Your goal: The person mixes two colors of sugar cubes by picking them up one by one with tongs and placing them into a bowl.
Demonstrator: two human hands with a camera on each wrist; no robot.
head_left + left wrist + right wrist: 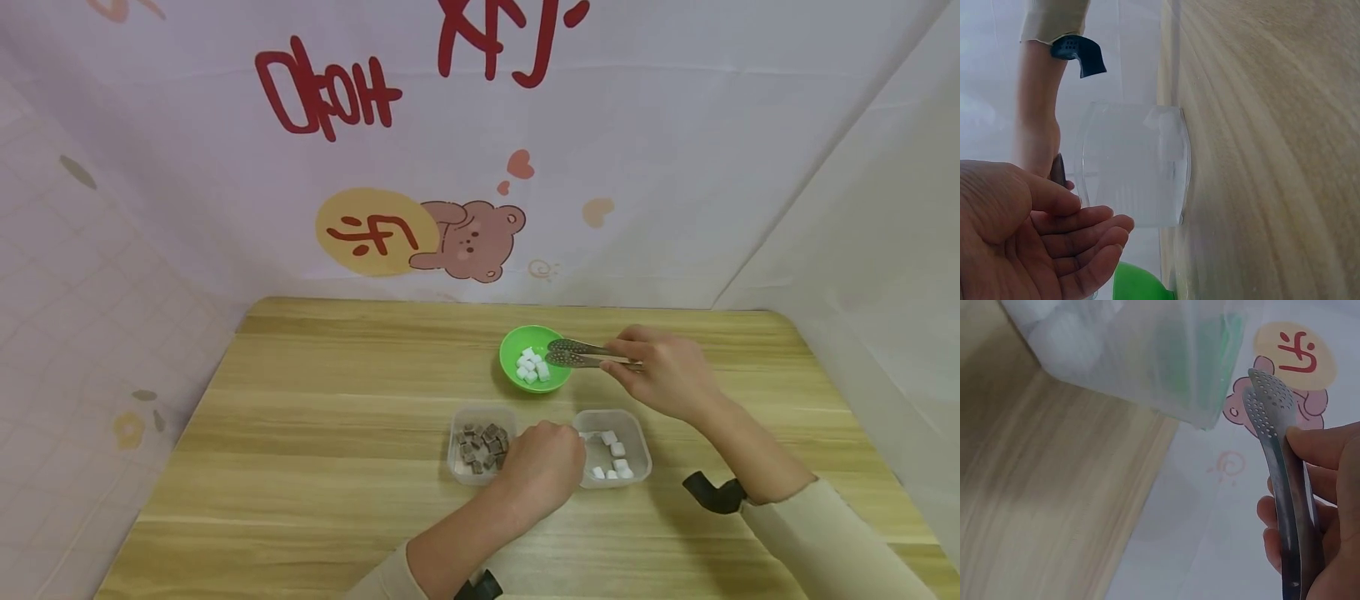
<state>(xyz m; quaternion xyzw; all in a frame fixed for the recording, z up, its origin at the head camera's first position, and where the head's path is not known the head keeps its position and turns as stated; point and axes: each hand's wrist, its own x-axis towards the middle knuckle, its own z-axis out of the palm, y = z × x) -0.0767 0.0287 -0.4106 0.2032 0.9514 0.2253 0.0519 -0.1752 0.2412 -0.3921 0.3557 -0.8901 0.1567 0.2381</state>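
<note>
My right hand (667, 371) grips steel tongs (1285, 481) whose perforated tips lie close together with nothing visible between them. In the head view the tongs reach over the right rim of a green bowl (516, 339), which holds several white cubes (532, 365). My left hand (546, 467) hovers by the left side of a clear plastic box (647, 454) containing white cubes (618, 450). Seen from the left wrist, its fingers (1094, 275) curl loosely beside the box wall, holding nothing visible; whether they touch the wall is unclear.
Another clear plastic box (453, 467) stands left of my left hand, with several brown cubes (477, 444) in it. The wooden table (315, 467) runs back to a printed cloth backdrop (660, 208), and pale cloth also hangs at both sides.
</note>
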